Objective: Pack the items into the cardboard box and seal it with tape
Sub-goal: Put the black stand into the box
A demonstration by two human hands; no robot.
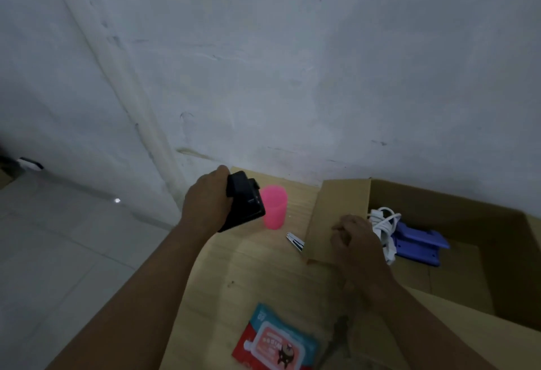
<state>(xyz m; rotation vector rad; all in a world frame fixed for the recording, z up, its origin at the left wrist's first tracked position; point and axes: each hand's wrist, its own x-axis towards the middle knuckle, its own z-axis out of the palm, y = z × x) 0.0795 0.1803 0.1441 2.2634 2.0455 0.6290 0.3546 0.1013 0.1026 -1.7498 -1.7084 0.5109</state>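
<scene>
body | we see left forearm and right forearm bare up to the near edge | left grip: bare hand | right grip: bare hand

Bare room — plaster wall (tiled floor)

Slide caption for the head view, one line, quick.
Left hand holds a black device by the pink cup; right hand holds the box flap.

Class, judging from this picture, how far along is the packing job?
Done: white cable and blue item lie in the cardboard box. In hand: left hand grips a black object; right hand holds the box flap. Left: pink cup, wipes pack, small metal item outside; flaps open, unsealed.
</scene>
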